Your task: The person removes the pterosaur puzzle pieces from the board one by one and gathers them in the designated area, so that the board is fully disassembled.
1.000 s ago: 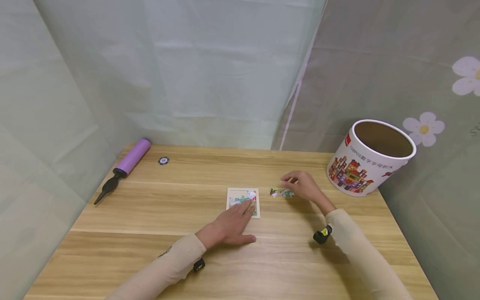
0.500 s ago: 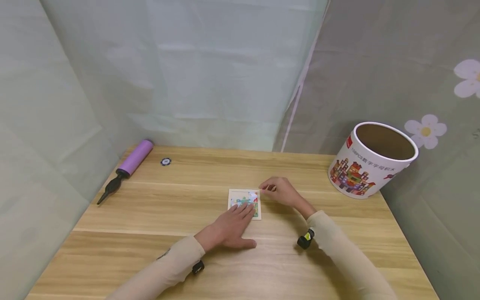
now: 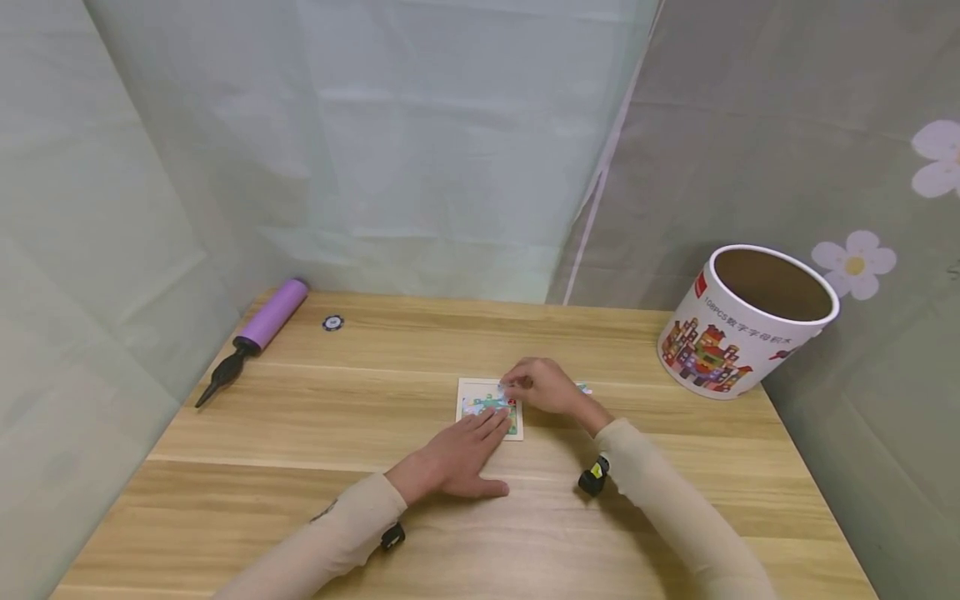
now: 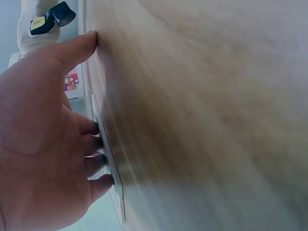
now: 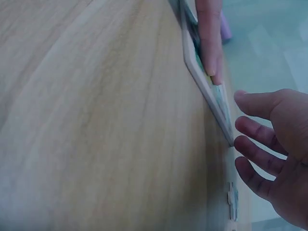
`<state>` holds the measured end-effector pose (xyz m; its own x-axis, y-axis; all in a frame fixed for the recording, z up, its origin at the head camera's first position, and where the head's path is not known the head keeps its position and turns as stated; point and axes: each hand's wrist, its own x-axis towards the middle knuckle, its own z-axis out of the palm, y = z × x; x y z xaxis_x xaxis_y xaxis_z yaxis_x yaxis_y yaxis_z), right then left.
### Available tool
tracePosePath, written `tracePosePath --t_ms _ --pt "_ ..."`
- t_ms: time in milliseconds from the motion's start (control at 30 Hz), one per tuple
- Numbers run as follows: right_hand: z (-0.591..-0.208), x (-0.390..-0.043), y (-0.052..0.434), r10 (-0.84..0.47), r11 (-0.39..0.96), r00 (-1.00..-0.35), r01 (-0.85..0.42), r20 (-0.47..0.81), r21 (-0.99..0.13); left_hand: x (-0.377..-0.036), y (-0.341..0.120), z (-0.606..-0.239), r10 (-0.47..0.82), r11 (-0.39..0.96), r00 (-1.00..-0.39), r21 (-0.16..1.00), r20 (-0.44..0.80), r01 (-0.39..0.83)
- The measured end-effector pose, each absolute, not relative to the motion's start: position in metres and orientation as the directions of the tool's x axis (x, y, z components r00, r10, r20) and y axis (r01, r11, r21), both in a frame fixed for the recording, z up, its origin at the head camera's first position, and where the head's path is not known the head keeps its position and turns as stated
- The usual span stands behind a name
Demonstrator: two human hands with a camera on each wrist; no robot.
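1. The wooden surface (image 3: 300,467) carries everything; a printed tub (image 3: 738,325) stands far right.
2. The puzzle board (image 3: 480,392) lies at its centre.
3. Your left hand (image 3: 457,454) presses flat, fingers straight, on the board's near edge.
4. Your right hand (image 3: 543,385) pinches a puzzle piece (image 3: 508,389) over the board's far right corner.

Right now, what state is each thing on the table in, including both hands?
Puzzle board: flat on the table, partly filled.
Left hand: fingers straight, pressing the board's near edge.
Right hand: fingers curled over the board's far right corner; whether it holds a piece cannot be told.
Loose puzzle pieces: flat on the table, right of the board.
Paper tub: lidless, tilted.
Purple pump: lying on its side.
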<state>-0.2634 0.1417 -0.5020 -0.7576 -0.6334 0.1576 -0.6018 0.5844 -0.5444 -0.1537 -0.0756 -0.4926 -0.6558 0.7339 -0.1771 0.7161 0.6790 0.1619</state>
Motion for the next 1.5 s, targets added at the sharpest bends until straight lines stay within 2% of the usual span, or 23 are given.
tracePosePath --t_ms 133,433,733,1067,1333,1500 --pt "-0.502 -0.264 0.138 -0.674 0.594 -0.725 -0.645 0.139 -0.481 -0.155 -0.076 -0.495 0.738 0.674 -0.651 0.159 -0.177 0.721" --pt "-0.501 -0.263 0.132 -0.694 0.606 -0.713 -0.653 0.100 -0.455 -0.156 -0.078 -0.497 0.739 0.674 -0.651 0.156 -0.175 0.722" --pt "-0.503 -0.263 0.130 -0.684 0.607 -0.721 -0.648 0.113 -0.460 -0.155 -0.078 -0.495 0.740 0.673 -0.650 0.180 -0.175 0.718" --pt "-0.504 -0.261 0.131 -0.656 0.607 -0.744 -0.621 0.128 -0.496 -0.156 -0.077 -0.494 0.733 0.680 -0.655 0.193 -0.182 0.707" --pt "-0.493 -0.262 0.137 -0.612 0.554 -0.775 -0.562 0.158 -0.614 -0.154 -0.077 -0.493 0.729 0.685 -0.659 0.202 -0.186 0.700" --pt "-0.485 -0.263 0.145 -0.585 0.551 -0.795 -0.533 0.158 -0.643 -0.154 -0.076 -0.491 0.727 0.687 -0.661 0.212 -0.186 0.695"
